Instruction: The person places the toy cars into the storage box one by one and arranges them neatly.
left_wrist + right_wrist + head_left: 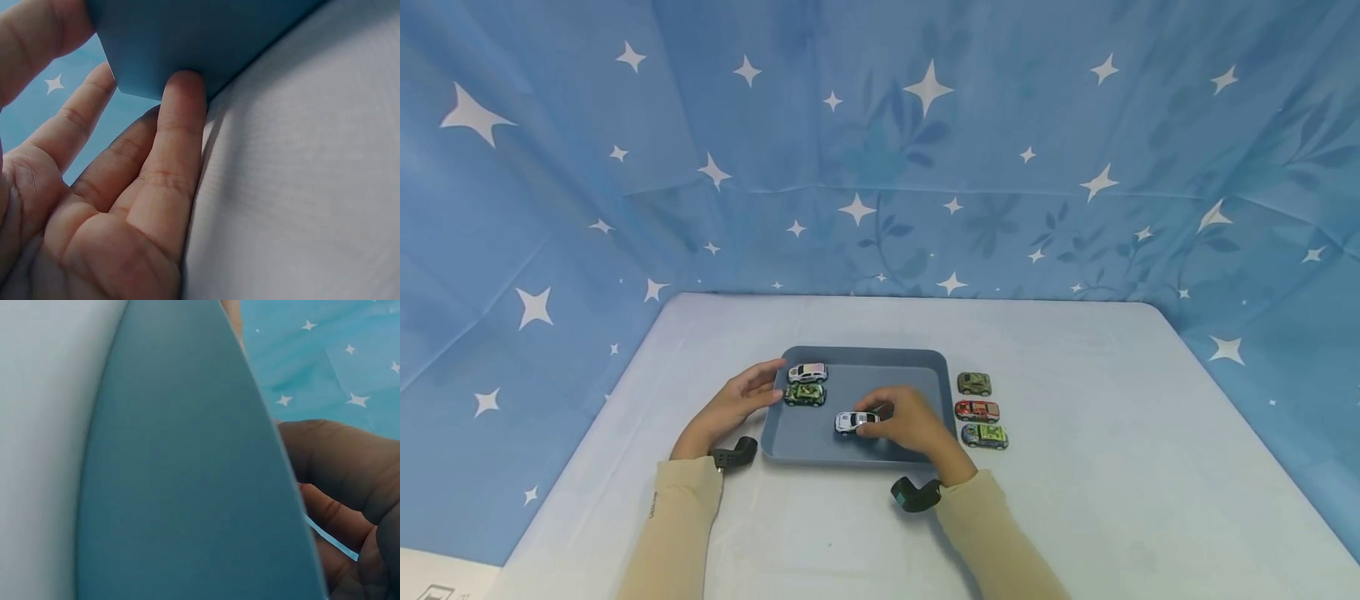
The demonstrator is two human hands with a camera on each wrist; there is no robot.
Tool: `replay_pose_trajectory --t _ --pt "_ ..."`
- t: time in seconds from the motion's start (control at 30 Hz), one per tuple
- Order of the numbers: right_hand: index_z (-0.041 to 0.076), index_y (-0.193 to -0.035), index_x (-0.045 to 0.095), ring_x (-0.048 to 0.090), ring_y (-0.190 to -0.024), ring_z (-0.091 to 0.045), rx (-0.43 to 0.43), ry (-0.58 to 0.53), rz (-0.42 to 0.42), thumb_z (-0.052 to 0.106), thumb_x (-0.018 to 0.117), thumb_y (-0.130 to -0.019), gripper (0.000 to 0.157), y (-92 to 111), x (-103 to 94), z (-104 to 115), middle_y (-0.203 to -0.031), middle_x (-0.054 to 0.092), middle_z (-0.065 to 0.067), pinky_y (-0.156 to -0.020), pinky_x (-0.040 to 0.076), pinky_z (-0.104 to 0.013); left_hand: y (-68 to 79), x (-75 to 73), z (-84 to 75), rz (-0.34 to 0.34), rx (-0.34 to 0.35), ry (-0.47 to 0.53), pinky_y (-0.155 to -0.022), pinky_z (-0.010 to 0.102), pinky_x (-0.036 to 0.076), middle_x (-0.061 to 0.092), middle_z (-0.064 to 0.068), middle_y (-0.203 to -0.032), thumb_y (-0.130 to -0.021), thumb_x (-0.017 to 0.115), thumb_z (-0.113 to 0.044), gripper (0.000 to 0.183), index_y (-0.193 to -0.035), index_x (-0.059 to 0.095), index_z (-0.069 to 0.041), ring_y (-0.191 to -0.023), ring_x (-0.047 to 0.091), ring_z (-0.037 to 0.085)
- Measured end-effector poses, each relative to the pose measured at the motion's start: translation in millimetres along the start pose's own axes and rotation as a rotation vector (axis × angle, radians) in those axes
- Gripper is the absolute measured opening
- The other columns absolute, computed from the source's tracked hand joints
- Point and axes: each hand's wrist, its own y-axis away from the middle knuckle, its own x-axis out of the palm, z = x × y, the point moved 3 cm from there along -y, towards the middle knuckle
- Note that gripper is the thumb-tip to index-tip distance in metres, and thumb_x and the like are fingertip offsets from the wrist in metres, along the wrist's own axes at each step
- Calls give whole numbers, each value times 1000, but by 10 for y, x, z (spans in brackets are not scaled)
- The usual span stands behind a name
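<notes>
Thumb and forefinger of the right hand [913, 419] are pinched on one end of a white toy car [847, 422]. Its free end is pointed to nine o'clock, away from the palm, while its three o'clock end is partly covered by the fingertips. The car is held over the floor of a grey-blue tray [880, 379], near the middle; whether its wheels are touching cannot be told. In the right wrist view it is hidden by the tray wall, with bent fingers seen beyond the rim.

At nine o'clock the tray is touched by the left hand [739, 403], whose fingers are spread, one fingertip being set against the outer wall. Just beside them, at ten o'clock inside the tray, a checkered car [808, 372] and a green-and-black car [805, 395] are placed side by side. Outside the three o'clock rim, a column is formed by a camouflage car [974, 383], a red car [977, 411] and a lime car [987, 437].
</notes>
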Motion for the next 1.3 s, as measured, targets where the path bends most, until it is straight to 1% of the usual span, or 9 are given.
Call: replay_pose_trajectory --t 0.13,0.33,0.43,0.6,0.83,0.97,1.03,1.23,1.3 --pt "8 -108 83 68 -98 -22 32 -12 1 6 90 -87 22 -21 59 19 -114 78 -7 -81 58 -35 -13 -2 9 -1 6 9 -127 65 28 32 31 -171 -109 66 -19 69 -168 35 -1 -157 30 54" --pt "10 -108 83 70 -100 -24 42 -7 -11 8 90 -88 22 -66 132 75 -114 79 -6 -82 59 -38 -14 -5 12 -8 -2 19 -127 64 29 33 31 -170 -108 67 -18 69 -167 36 -2 -156 33 53" --pt "9 -108 84 69 -97 -20 38 -5 -16 9 91 -87 22 -87 167 112 -113 79 -6 -80 58 -36 -11 2 8 -7 -2 13 -126 64 30 34 31 -170 -108 67 -18 69 -167 36 -1 -156 33 53" --pt "8 -108 84 64 -88 -13 42 -5 -31 9 91 -87 22 -126 234 154 -112 80 -7 -73 55 -30 -15 -3 14 -9 1 5 -126 64 30 34 31 -170 -108 67 -19 69 -167 36 -1 -156 33 53" --pt "7 -108 84 58 -80 -10 69 23 -72 11 92 -87 23 -175 329 175 -110 79 -7 -67 50 -26 -17 1 25 -4 2 17 -127 65 29 33 31 -170 -108 66 -18 68 -168 36 -3 -157 31 53" --pt "8 -105 84 57 -76 -9 84 32 -88 11 93 -86 21 -201 380 218 -107 80 -6 -65 49 -26 -19 -4 35 -3 1 20 -127 64 30 34 30 -170 -109 66 -18 68 -168 36 -3 -157 32 52" --pt "8 -105 84 59 -77 -11 85 45 -86 12 93 -86 20 -223 404 250 -107 80 -5 -67 51 -27 -16 -9 29 -2 4 21 -127 64 30 35 31 -169 -109 66 -18 69 -168 35 -2 -157 33 52" --pt "11 -103 85 68 -90 -17 94 109 -71 14 94 -86 19 -292 464 325 -107 81 -3 -81 57 -36 -17 -12 19 -4 0 17 -127 64 30 36 31 -169 -108 66 -18 69 -168 35 -2 -156 34 52" --pt "10 -103 85 69 -93 -18 101 124 -72 14 94 -86 20 -314 481 337 -107 81 -3 -83 58 -38 -25 -2 17 -6 -4 12 -126 65 30 36 30 -169 -108 66 -19 68 -168 36 -3 -156 34 52"
